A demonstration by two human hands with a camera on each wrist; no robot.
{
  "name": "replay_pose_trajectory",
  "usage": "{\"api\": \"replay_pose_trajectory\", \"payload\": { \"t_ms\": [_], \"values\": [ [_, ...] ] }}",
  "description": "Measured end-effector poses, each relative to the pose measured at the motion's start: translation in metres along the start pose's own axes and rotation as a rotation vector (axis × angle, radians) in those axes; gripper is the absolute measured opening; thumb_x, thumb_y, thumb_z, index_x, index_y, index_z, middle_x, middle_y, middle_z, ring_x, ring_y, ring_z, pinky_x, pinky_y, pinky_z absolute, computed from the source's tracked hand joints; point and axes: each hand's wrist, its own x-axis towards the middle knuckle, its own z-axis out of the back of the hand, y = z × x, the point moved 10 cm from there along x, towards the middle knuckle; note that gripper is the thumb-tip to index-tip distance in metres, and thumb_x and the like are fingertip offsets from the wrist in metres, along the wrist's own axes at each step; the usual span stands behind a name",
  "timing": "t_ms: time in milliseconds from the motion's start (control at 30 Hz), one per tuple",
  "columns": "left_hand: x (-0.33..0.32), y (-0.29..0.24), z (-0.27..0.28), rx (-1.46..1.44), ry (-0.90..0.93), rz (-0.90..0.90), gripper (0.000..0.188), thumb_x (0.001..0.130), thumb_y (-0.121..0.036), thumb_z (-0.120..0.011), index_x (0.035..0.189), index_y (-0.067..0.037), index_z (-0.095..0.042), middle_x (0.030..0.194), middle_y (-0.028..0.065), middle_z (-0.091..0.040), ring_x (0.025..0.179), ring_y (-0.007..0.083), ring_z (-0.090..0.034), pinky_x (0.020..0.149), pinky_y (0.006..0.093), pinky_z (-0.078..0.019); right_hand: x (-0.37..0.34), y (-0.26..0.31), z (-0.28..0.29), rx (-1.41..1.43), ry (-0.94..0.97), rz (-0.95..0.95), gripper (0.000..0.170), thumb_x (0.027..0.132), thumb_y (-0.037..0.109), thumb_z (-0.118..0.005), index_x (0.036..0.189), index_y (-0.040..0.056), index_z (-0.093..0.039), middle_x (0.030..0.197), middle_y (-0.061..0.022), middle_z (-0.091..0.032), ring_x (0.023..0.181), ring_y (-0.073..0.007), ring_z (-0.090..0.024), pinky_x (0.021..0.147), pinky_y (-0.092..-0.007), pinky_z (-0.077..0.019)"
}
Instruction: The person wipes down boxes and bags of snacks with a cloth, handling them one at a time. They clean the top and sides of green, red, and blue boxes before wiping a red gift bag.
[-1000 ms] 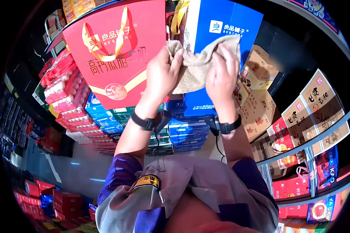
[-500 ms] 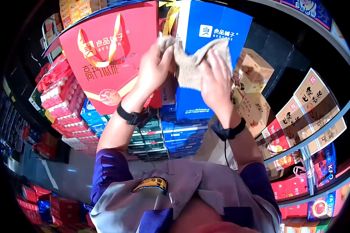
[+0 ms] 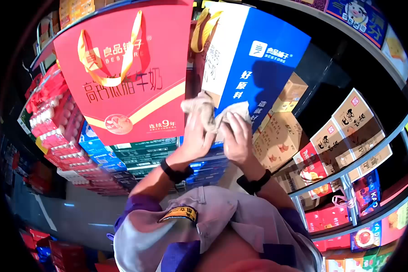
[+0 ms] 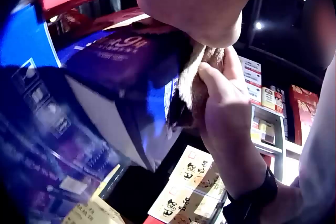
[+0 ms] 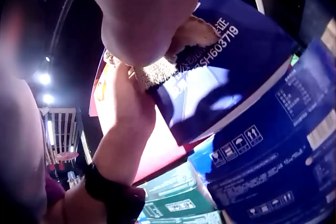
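A beige cloth (image 3: 204, 110) is bunched in front of the lower part of a tall blue and white gift bag (image 3: 267, 50). My left hand (image 3: 197, 138) grips its left part, and my right hand (image 3: 237, 141) holds the right part close beside it. In the left wrist view, the right hand's thumb lies on the cloth (image 4: 193, 85), with the right hand (image 4: 227, 103) near the dark blue bag. The right wrist view has the cloth (image 5: 157, 71) against the bag's printed blue lower edge (image 5: 202, 71); the near hand's fingers are partly hidden there.
A large red gift bag (image 3: 127, 72) with yellow handles stands left of the blue one. Below are stacked green boxes (image 3: 145, 154) and blue boxes. Brown cartons (image 3: 281, 136) and a curved shelf rail (image 3: 349, 165) are on the right, red-wrapped packs (image 3: 54, 131) on the left.
Both hands have come down and closer together, carrying the cloth from the blue bag's upper front to its lower part. The cloth is more bunched, and the view has shifted.
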Motion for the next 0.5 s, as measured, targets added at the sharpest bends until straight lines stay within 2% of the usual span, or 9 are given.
{"api": "replay_pose_trajectory", "payload": {
  "t_ms": [33,100,167,200,267,333,400,467,500],
  "values": [
    [-0.001,0.009,-0.001,0.042,0.027,-0.035,0.053,0.085,-0.016,-0.062,0.132,0.004,-0.046,0.134,0.0309,-0.042,0.12,0.0493,-0.045,0.102,0.054,-0.0368,0.007,-0.004,-0.004,-0.029,-0.009,0.028,0.034,0.082,0.003,-0.061,0.116,0.0059,-0.066,0.126,-0.0146,-0.059,0.112,-0.033,-0.057,0.096,-0.0458,-0.0452],
    [0.031,0.0,0.01,0.077,0.054,-0.098,0.055,0.086,-0.018,-0.062,0.133,0.004,-0.045,0.14,0.031,-0.037,0.124,0.0505,-0.041,0.103,0.0551,-0.0354,0.032,-0.033,-0.009,0.202,0.082,-0.186,0.033,0.082,0.001,-0.059,0.114,0.0047,-0.066,0.128,-0.018,-0.056,0.114,-0.0361,-0.053,0.097,-0.0478,-0.0423],
    [0.068,-0.017,0.027,0.017,0.006,-0.249,0.058,0.087,-0.021,-0.062,0.135,0.005,-0.043,0.142,0.0327,-0.035,0.128,0.0503,-0.039,0.107,0.0543,-0.0333,0.062,-0.019,0.012,-0.118,-0.019,-0.036,0.036,0.08,0.0,-0.058,0.116,0.0037,-0.064,0.133,-0.0212,-0.05,0.119,-0.0386,-0.047,0.1,-0.05,-0.0379],
    [0.078,-0.016,0.027,-0.027,0.052,-0.249,0.059,0.087,-0.022,-0.062,0.135,0.005,-0.042,0.143,0.0333,-0.034,0.131,0.0498,-0.037,0.109,0.0527,-0.0322,0.075,-0.018,0.02,-0.134,-0.049,-0.039,0.04,0.079,0.002,-0.058,0.119,0.0042,-0.062,0.136,-0.0219,-0.046,0.123,-0.0394,-0.042,0.101,-0.0507,-0.035],
    [0.086,-0.017,0.023,-0.145,0.116,-0.302,0.065,0.087,-0.024,-0.06,0.139,0.009,-0.037,0.145,0.0343,-0.032,0.137,0.0487,-0.031,0.114,0.0485,-0.0289,0.079,-0.024,0.021,-0.123,-0.117,-0.048,0.043,0.078,0.005,-0.058,0.121,0.0048,-0.061,0.137,-0.022,-0.045,0.12,-0.0393,-0.043,0.1,-0.049,-0.0358],
    [0.056,0.003,0.007,-0.118,0.106,-0.2,0.069,0.088,-0.024,-0.06,0.14,0.012,-0.033,0.146,0.034,-0.031,0.138,0.0488,-0.03,0.115,0.0482,-0.0275,0.067,-0.023,0.016,-0.065,-0.111,-0.075,0.042,0.078,0.005,-0.058,0.12,0.005,-0.062,0.137,-0.0218,-0.045,0.12,-0.0391,-0.043,0.1,-0.0489,-0.0354],
    [0.021,0.019,-0.012,-0.079,0.208,-0.138,0.08,0.088,-0.026,-0.06,0.143,0.018,-0.022,0.15,0.0345,-0.024,0.142,0.0483,-0.023,0.118,0.0483,-0.023,0.037,-0.014,-0.004,-0.146,0.117,-0.07,0.051,0.077,0.002,-0.056,0.128,0.0026,-0.058,0.129,-0.0237,-0.044,0.115,-0.0384,-0.044,0.097,-0.0458,-0.0373],
    [-0.034,0.04,-0.029,0.014,0.281,-0.178,0.085,0.086,-0.033,-0.064,0.142,0.018,-0.024,0.152,0.0361,-0.019,0.144,0.0471,-0.02,0.118,0.0483,-0.0219,0.008,-0.009,-0.023,0.042,0.287,-0.079,0.046,0.074,0.002,-0.06,0.119,0.0063,-0.064,0.121,-0.0202,-0.045,0.108,-0.0348,-0.046,0.088,-0.0416,-0.0427],
    [-0.052,0.049,-0.032,-0.005,0.368,-0.136,0.084,0.086,-0.036,-0.064,0.139,0.018,-0.028,0.151,0.0366,-0.02,0.144,0.0474,-0.021,0.118,0.0486,-0.0222,0.002,-0.009,-0.027,0.039,0.28,-0.072,0.046,0.074,0.002,-0.06,0.119,0.0063,-0.064,0.121,-0.0202,-0.045,0.108,-0.0348,-0.046,0.088,-0.0416,-0.0427]
  ]
}}
